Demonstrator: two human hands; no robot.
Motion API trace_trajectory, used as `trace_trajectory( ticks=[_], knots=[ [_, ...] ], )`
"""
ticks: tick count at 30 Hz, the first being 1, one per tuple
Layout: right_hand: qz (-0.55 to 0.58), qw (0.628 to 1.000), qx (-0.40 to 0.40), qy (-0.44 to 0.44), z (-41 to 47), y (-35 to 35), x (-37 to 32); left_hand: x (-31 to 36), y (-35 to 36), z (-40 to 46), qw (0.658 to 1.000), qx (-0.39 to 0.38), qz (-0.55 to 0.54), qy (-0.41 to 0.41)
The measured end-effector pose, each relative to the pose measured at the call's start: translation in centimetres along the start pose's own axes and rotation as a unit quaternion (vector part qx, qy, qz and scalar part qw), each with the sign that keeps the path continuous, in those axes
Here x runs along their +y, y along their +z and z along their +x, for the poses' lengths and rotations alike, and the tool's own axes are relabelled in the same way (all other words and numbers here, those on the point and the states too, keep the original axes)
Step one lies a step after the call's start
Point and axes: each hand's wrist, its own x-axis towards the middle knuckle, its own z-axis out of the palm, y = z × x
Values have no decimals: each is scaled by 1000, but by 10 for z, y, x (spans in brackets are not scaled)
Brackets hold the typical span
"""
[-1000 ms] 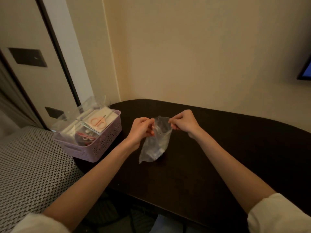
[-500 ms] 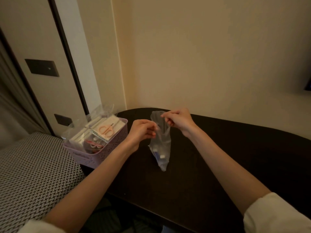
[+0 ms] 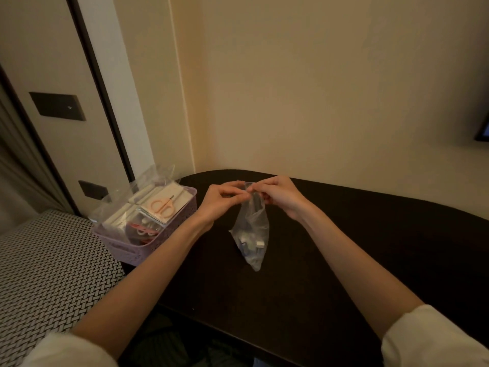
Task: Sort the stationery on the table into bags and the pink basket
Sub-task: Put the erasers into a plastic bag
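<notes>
A clear plastic bag (image 3: 251, 234) with small white and blue stationery in its bottom hangs above the dark table (image 3: 344, 247). My left hand (image 3: 221, 201) and my right hand (image 3: 280, 194) both pinch its top edge, fingertips almost touching at the bag's mouth. The pink basket (image 3: 161, 242) stands at the table's left end, holding bagged items, among them orange scissors (image 3: 162, 206) on a white card.
A surface with a black-and-white woven pattern (image 3: 47, 274) lies to the left of the table. The wall runs close behind the table. A dark screen edge (image 3: 483, 131) shows at the far right.
My hands have come together at the bag's top, narrowing its mouth. The bag swung from slanting to the left to hanging straight down.
</notes>
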Motion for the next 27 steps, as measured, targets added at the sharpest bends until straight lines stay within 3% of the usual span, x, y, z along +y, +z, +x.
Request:
trace_trajectory(
  ticks=[3,7,9,12,14,17,21,27],
  knots=[
    [38,999,8,-3,1,-4,7,0,2,5,999,-31,18,17],
    [96,985,142,-36,-9,-4,25,-1,7,12,999,13,27,34],
    [42,991,121,-45,-15,-4,39,-3,8,15,999,29,31,32],
    [-126,992,1,-14,-22,-1,55,-5,10,17,998,47,41,24],
    [-218,975,28,-20,-22,8,62,-6,12,18,997,57,36,24],
    [-267,952,135,-68,-19,22,68,-8,16,16,997,71,30,26],
    [-133,981,96,-100,-18,23,64,-8,14,10,995,90,38,33],
    [81,996,17,-45,-26,15,45,2,0,8,989,72,81,97]
  ],
)
